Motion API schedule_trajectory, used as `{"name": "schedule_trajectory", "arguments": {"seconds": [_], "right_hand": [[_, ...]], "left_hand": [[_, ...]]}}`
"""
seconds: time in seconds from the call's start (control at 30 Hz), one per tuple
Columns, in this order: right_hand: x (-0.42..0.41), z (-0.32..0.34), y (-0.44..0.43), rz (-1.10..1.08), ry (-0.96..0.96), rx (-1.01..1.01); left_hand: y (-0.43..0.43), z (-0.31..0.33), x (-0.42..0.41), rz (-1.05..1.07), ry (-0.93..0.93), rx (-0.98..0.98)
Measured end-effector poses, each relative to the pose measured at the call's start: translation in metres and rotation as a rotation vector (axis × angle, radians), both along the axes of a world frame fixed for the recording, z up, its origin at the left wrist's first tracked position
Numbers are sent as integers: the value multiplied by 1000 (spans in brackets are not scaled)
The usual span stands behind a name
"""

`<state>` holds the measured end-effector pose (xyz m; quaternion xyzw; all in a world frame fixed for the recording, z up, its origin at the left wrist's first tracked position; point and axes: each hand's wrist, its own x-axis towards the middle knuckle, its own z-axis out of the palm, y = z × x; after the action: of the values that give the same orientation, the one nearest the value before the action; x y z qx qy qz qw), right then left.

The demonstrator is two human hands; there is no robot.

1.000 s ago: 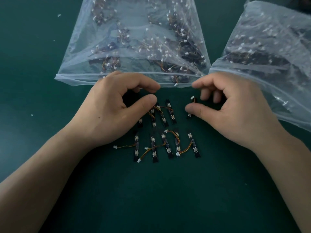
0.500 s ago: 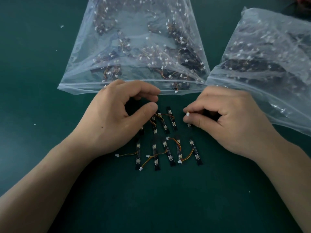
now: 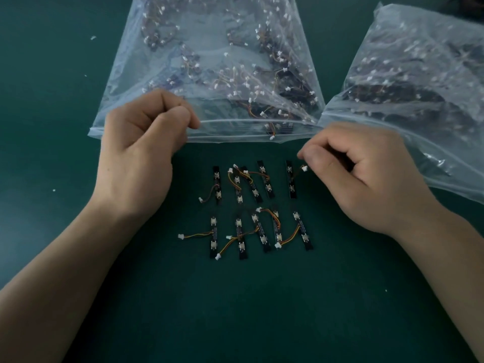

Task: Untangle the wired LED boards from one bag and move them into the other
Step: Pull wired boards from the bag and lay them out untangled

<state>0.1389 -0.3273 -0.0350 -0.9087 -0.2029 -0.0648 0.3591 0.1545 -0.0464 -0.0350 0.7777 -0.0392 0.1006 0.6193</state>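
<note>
We look down on a dark green tabletop [image 3: 243, 315]. Small white flecks lie on it: an upper-left fleck [image 3: 93, 37], a mid-left fleck [image 3: 54, 190] and a lower-right speck [image 3: 386, 290]. A dark shape [image 3: 468, 1] in the top right corner is cut off, and we cannot identify it.

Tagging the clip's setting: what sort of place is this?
Probably an electronics assembly or kitting bench: a clear zip bag and a second bag, both stuffed with wired LED boards, and loose boards laid in two rows on a dark green mat.
</note>
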Motion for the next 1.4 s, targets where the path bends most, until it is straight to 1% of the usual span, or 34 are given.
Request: {"name": "schedule_trajectory", "arguments": {"seconds": [0.1,0.17,0.4,0.6,0.73,0.87,0.97,1.1,1.27,1.4], "right_hand": [[1,-2,-2,14,19,-51],[0,-2,-3,39,29,-47],[0,2,-2,77,36,-112],[0,3,-1,70,33,-128],[-1,5,0,15,30,-139],[1,5,3,-96,-39,-264],[1,5,1,-123,-9,-229],[0,3,2,-133,1,-208],[1,3,-2,-111,-3,-193],[4,3,-7,-80,37,-182]], "left_hand": [[-1,0,0,-22,7,36],[-2,2,-2,-30,5,60],[-5,5,-4,-45,31,80],[-7,6,-7,-23,18,176],[-7,4,-7,-15,18,187],[-6,2,-6,-31,0,198],[-6,3,-6,-51,-12,171],[-7,4,-6,-51,-6,187],[-7,2,-6,-43,7,173],[-7,3,-6,-33,22,148]]}}
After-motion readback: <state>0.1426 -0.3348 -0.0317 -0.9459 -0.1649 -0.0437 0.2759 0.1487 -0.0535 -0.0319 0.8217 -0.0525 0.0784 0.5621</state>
